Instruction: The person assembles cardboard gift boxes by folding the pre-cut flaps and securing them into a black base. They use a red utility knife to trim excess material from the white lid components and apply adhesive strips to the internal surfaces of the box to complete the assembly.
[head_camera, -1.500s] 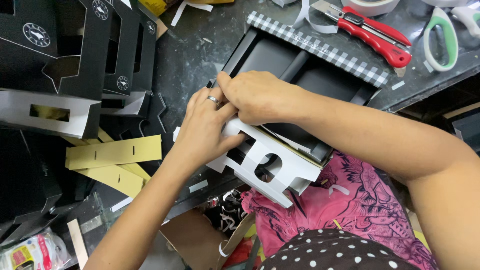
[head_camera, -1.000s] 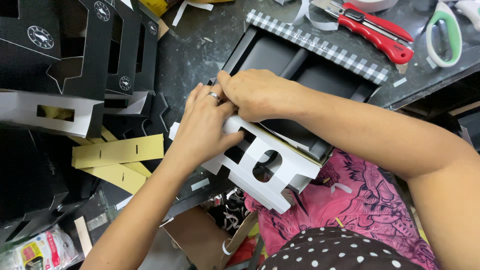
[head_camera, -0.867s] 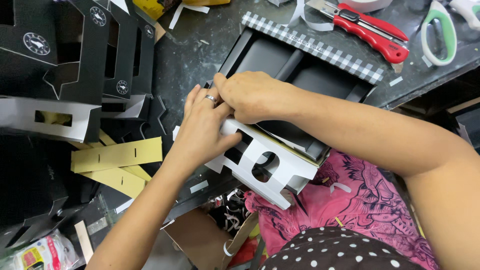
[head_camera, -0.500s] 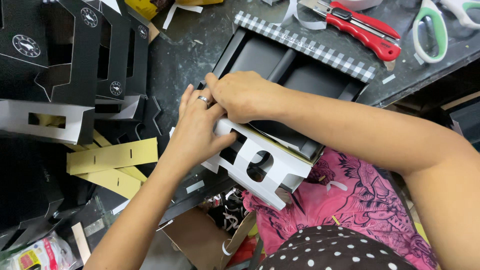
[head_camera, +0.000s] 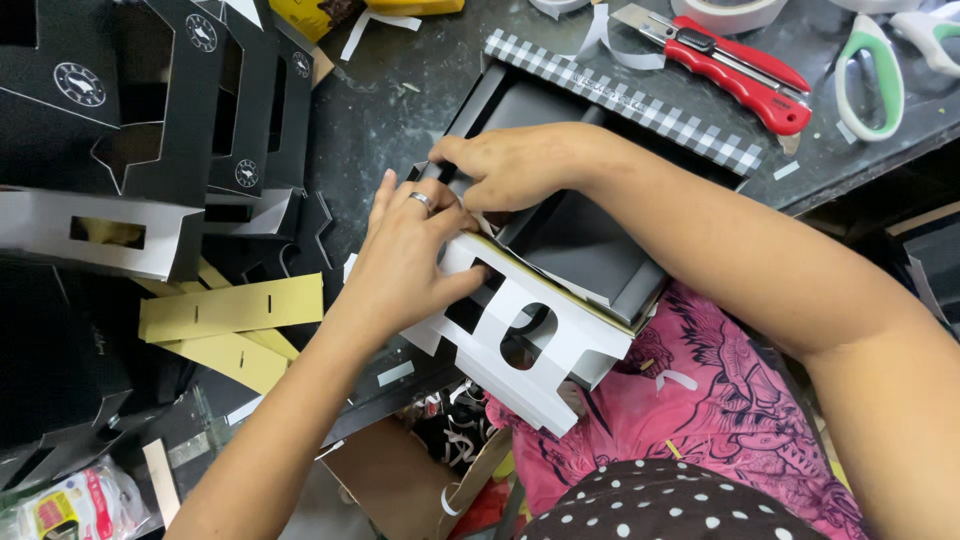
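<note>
Box (head_camera: 590, 240) runs long from the cutter (head_camera: 735, 70) toward the lap — left hand (head_camera: 405, 265) presses its white flap (head_camera: 520, 350), fingers together; right hand (head_camera: 510, 165) pinches the far edge.

Even, soft overhead light, mild shadows, sharp focus, no glare.

One red utility knife (head_camera: 735, 68), one pair of scissors (head_camera: 870, 75), two yellow card strips (head_camera: 232, 308).
</note>
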